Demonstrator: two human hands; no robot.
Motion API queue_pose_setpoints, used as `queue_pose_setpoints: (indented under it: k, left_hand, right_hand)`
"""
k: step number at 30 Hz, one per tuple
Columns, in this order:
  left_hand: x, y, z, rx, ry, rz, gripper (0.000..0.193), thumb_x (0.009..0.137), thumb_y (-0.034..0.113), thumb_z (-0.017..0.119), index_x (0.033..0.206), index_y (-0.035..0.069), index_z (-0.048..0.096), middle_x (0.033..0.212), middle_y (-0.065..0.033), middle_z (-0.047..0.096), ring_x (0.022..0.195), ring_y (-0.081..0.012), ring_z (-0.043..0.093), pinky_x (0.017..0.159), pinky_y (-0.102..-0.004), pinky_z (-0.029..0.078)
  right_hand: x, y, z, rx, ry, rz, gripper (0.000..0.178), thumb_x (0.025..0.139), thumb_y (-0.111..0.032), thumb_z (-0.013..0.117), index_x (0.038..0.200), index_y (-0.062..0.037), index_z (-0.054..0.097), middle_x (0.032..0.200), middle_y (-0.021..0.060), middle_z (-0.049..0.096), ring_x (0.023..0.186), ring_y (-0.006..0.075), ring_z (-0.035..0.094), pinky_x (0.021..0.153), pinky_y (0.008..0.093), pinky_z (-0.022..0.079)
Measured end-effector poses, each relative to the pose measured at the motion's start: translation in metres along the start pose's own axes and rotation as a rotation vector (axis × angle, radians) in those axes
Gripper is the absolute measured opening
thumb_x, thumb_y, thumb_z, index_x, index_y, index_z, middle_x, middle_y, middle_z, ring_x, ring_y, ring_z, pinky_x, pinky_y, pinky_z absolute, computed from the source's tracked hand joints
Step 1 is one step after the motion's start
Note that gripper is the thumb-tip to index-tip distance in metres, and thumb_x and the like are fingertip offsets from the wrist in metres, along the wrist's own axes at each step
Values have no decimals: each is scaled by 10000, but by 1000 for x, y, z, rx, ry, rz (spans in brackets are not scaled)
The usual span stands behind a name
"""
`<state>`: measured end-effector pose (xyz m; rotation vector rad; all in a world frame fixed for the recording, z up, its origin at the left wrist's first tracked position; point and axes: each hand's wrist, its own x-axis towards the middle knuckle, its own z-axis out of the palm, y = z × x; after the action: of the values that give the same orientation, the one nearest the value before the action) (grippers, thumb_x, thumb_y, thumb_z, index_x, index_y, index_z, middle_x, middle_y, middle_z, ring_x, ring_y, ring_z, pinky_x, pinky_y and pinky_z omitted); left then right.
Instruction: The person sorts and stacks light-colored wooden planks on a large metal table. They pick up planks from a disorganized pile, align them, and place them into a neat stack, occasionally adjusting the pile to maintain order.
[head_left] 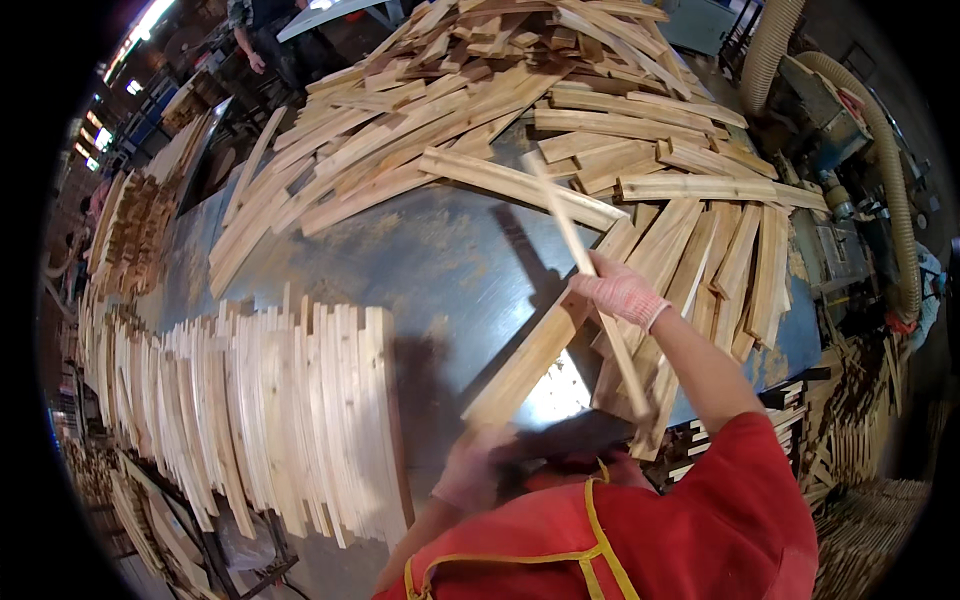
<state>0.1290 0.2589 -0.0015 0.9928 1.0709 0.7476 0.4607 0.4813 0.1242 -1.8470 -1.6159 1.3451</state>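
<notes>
In a pink-and-white knit work glove, my right hand [622, 290] is closed around a narrow wooden strip [560, 212]. The strip slants across the view, its far end raised above the table and its near end close to my body. My left hand [473, 465], gloved too, is blurred by motion near my waist, so its fingers cannot be made out. Just beyond it lies the near end of a wider wooden board [530, 375]; whether the hand touches it I cannot tell.
A metal table [440, 260] dusted with sawdust bears a large jumbled heap of boards [430, 120]. Strips stand in a tight row [270, 400] at the left. Machinery with a ribbed hose [905, 220] is at the right. Another person [265, 45] stands at the far left.
</notes>
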Motion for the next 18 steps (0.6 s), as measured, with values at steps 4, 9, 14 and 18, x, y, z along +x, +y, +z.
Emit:
queue_pose_setpoints:
  k: [4,9,14,18]
  left_hand:
    - [-74,32,-26,-510,357,-272,415,1063,160,570,1422,-49,556,1258,-191,744,983,-292,740,928,-415,596]
    - [-213,-48,-69,-309,393,-48,576,1070,269,636,1567,22,485,1379,-154,681,1264,-286,678,1084,-464,532]
    - [-278,-103,-114,1390,-47,-311,632,933,400,721,1536,268,585,1582,-117,572,1420,-364,568,1139,-526,455]
    - [-222,23,-81,1349,104,-416,647,928,412,722,1529,217,583,1595,-120,543,1451,-372,521,1145,-551,439]
  right_hand:
    - [-12,63,90,711,307,62,522,997,-382,724,1331,8,628,974,77,689,840,171,636,770,335,548]
    - [-58,82,215,832,341,269,515,1025,-452,691,1294,-13,676,1109,106,716,1042,264,661,970,404,530]
    - [-74,16,306,70,-313,250,925,1046,-796,339,1042,46,722,929,299,743,1024,423,741,1019,514,530]
    - [-64,-15,370,-40,-219,-40,857,999,-718,499,1170,89,731,1224,368,714,1203,499,685,1071,511,516]
